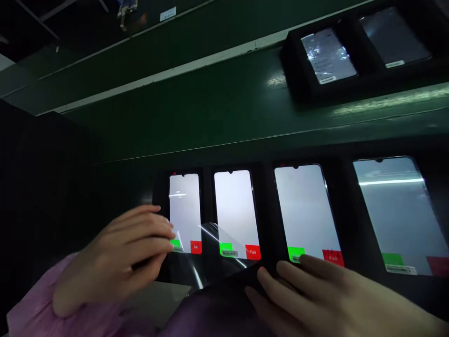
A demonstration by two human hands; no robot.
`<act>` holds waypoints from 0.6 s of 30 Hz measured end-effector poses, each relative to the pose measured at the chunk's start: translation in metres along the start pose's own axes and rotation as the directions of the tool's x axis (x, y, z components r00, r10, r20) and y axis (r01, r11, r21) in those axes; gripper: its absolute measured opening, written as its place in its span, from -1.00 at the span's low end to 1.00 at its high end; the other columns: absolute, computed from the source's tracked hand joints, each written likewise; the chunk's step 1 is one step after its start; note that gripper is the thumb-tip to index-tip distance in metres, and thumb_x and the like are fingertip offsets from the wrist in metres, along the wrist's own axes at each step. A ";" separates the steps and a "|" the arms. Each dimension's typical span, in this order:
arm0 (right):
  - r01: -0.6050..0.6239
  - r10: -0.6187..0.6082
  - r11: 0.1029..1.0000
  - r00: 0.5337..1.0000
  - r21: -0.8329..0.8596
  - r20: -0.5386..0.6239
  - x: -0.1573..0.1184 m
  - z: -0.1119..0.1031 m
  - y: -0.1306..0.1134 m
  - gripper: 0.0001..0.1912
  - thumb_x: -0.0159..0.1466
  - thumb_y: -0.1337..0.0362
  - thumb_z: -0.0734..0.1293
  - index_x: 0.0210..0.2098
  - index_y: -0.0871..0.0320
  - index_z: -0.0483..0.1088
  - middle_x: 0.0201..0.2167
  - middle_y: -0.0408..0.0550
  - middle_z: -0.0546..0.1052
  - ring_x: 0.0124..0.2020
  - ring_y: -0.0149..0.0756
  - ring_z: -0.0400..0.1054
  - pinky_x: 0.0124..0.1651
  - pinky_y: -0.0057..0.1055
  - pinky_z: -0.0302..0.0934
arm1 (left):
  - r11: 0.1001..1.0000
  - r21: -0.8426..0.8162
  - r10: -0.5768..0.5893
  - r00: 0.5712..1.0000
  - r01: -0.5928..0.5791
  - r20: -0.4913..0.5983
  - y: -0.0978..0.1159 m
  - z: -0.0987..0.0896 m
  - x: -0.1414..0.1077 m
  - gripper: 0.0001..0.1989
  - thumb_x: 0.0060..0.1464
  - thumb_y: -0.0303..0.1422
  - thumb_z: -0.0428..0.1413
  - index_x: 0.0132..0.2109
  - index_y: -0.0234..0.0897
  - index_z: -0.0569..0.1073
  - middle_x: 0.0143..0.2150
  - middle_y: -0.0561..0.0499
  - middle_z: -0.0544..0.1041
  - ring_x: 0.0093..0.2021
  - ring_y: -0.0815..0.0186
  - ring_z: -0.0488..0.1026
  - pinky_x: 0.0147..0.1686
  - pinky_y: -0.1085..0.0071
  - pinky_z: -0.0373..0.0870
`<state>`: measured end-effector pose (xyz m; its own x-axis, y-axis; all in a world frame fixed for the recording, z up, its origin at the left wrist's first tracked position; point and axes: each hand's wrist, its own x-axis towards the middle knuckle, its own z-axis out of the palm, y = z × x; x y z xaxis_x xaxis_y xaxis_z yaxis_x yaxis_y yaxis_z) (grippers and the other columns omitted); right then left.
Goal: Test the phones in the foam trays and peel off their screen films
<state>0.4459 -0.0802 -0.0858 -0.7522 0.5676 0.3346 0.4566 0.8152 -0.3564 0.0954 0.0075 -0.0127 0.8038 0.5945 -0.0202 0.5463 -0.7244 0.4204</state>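
Observation:
My left hand [129,255], in a pink sleeve, is closed with fingertips and thumb together at the edge of a clear plastic film [205,269]. The film curves rightward over the lower parts of the leftmost phone [184,206] and the second phone [234,206]. My right hand [326,295] has its fingers stretched out and apart, just below and partly over the bottom of the third phone [303,206]. I see nothing held in it. The lit phone screens are whitish, with a green box at lower left and a red "Fail" box at lower right.
A fourth lit phone [400,210] lies at the right of the row. All sit in dark holders on a green bench [175,112]. Farther back, a black tray [298,70] holds two more phones. A white label [168,14] is at the top.

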 end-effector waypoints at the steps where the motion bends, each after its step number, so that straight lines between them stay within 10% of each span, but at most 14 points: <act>1: 0.047 -0.046 0.997 0.999 -0.069 0.016 0.007 0.003 -0.003 -0.74 0.35 0.35 0.29 -0.12 0.08 0.62 -0.13 -0.02 0.63 -0.27 -0.18 0.43 -0.42 -0.22 0.24 | 1.000 -0.010 0.015 1.000 -0.015 -0.022 -0.010 -0.001 0.010 -0.76 0.27 -0.59 0.15 -0.08 -0.11 0.52 -0.07 0.16 0.66 0.03 0.42 0.61 0.41 0.28 0.36; 6: 0.102 -0.099 0.981 0.995 -0.163 0.030 0.027 0.002 0.005 -0.78 0.26 0.42 0.30 -0.48 0.12 0.49 -0.32 -0.02 0.50 -0.34 -0.21 0.32 -0.46 -0.23 0.14 | 0.997 -0.049 0.051 0.990 -0.058 -0.128 -0.046 0.009 0.049 -0.83 0.30 -0.50 0.15 -0.09 -0.12 0.56 -0.10 0.11 0.66 -0.06 0.35 0.62 0.20 0.24 0.53; 12: -0.159 0.159 0.970 0.987 0.186 0.016 0.058 -0.004 0.067 -0.83 0.39 0.47 0.34 -0.25 0.16 0.57 -0.33 -0.07 0.54 -0.43 -0.39 0.34 -0.45 -0.37 0.15 | 0.853 0.341 -0.325 0.913 0.395 -0.245 -0.070 0.025 0.044 -0.72 0.38 -0.17 0.08 -0.03 -0.15 0.64 0.10 -0.15 0.58 0.17 -0.09 0.50 0.17 -0.19 0.43; 18: -0.516 0.729 0.448 0.684 0.730 0.036 0.084 -0.029 0.117 -0.86 0.36 0.20 0.49 -0.23 0.13 0.55 -0.35 -0.15 0.55 -0.56 -0.52 0.26 -0.60 -0.46 0.07 | 0.880 0.275 -0.329 0.914 0.387 -0.236 -0.078 0.036 0.030 -0.73 0.39 -0.19 0.09 0.08 -0.11 0.60 0.26 -0.13 0.49 0.22 -0.06 0.48 0.24 -0.14 0.40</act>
<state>0.4501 0.0657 -0.0745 -0.1985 0.9781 -0.0625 0.2459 -0.0120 -0.9692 0.0856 0.0695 -0.0785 0.4999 0.8642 0.0574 0.8568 -0.5032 0.1125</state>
